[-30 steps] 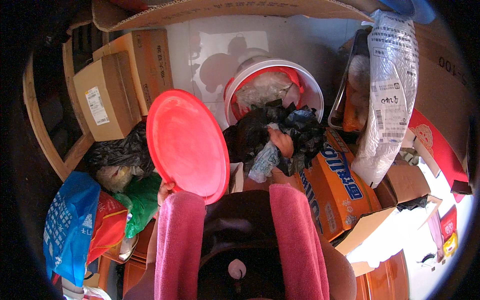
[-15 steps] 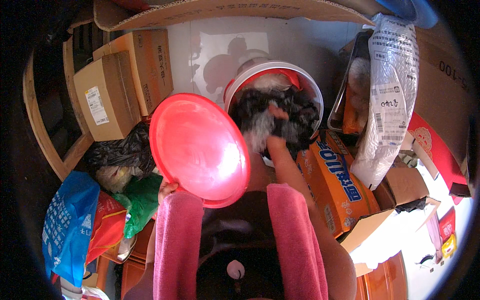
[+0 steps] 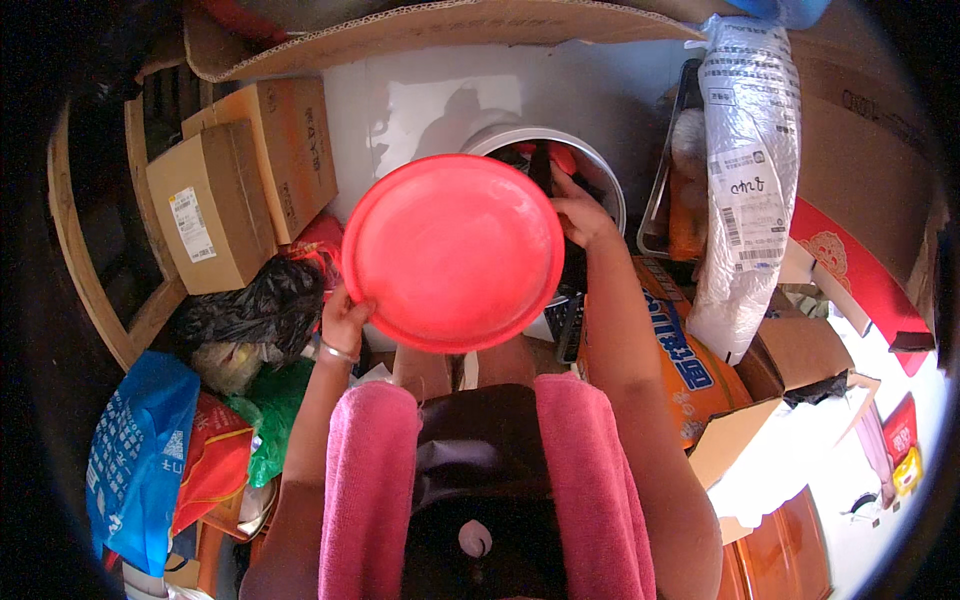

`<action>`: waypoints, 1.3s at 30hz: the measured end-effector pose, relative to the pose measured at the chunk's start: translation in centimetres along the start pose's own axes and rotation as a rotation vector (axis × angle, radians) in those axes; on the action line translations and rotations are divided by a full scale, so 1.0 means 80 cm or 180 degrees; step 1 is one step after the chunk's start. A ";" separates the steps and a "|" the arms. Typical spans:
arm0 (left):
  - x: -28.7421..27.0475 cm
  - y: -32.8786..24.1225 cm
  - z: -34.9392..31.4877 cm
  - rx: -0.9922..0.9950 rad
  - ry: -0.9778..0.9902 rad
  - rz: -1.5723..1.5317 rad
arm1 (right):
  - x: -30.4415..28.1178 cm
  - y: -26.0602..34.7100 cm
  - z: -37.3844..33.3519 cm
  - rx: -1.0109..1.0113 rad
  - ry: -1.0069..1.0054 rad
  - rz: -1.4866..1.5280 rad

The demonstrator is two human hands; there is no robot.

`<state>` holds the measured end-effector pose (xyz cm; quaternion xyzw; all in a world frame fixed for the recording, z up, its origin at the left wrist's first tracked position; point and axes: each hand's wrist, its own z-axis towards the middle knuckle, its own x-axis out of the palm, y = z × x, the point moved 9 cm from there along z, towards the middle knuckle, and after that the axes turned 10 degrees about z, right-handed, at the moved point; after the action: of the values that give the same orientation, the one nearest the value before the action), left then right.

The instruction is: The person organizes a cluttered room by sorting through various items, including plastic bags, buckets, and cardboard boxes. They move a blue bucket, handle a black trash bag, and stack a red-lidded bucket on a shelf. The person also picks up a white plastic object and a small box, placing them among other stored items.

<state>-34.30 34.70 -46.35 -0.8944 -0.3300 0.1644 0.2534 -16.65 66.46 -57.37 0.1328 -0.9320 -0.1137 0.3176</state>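
Note:
A round red plastic lid [image 3: 450, 255] is held tilted in front of a white bucket [image 3: 612, 180], covering much of its mouth. My left hand [image 3: 345, 322] is closed on the lid's lower left rim, with a bracelet at the wrist. At the lid's right rim is my right hand [image 3: 588, 215], its fingers at the edge beside the bucket's opening and partly hidden. Dark stuff and something red [image 3: 562, 158] show inside the bucket; the lid hides the rest. A pink towel [image 3: 372, 480] hangs down in front of me.
Cardboard boxes [image 3: 215, 205] stand at the left, above a black plastic bag [image 3: 245, 315] and a blue bag [image 3: 140, 455]. On the right are a long white wrapped package [image 3: 745, 180], an orange package [image 3: 660, 320] and an open carton [image 3: 745, 460]. A cardboard flap [image 3: 450, 30] spans the far side.
The red lid has moved right and up, over part of the bucket's mouth. My right hand has come out of the dark and whitish stuff in the bucket to the lid's right rim.

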 end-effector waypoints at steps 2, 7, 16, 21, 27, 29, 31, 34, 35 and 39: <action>0.017 -0.011 0.030 0.0402 0.0021 0.0354 | -0.011 0.010 -0.030 0.0035 -0.0620 0.0343; 0.075 -0.053 0.079 0.0881 0.0096 0.1203 | -0.079 0.034 -0.130 -0.0846 -0.2401 0.0252; 0.147 -0.105 0.100 0.1282 -0.0261 0.3217 | -0.065 -0.001 -0.235 -0.2343 -0.3138 -0.0934; 0.194 -0.162 0.084 0.1522 -0.0642 0.3534 | -0.081 -0.007 -0.209 -0.2315 -0.3457 -0.2203; 0.192 -0.114 0.111 0.0529 0.0048 0.3671 | -0.107 -0.035 -0.182 -0.2041 -0.3237 -0.1731; 0.189 -0.090 0.116 0.0549 0.0084 0.3519 | -0.109 -0.041 -0.176 -0.2257 -0.3357 -0.1767; 0.191 -0.055 0.140 0.1265 -0.0066 0.3668 | -0.098 -0.032 -0.172 -0.2590 -0.3495 -0.2016; 0.192 -0.073 0.132 0.1323 -0.0017 0.3242 | -0.094 -0.033 -0.174 -0.2238 -0.3712 -0.2210; 0.191 -0.081 0.126 0.1176 0.0037 0.2998 | -0.099 -0.040 -0.177 -0.2326 -0.3615 -0.1935; 0.180 -0.075 0.129 0.1369 0.0011 0.2511 | -0.128 -0.058 -0.173 -0.2302 -0.3530 -0.1830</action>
<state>-31.67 51.88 -53.25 -0.8790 0.0783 0.3119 0.3520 0.59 63.62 -53.85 0.1821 -0.7882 -0.5449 -0.2205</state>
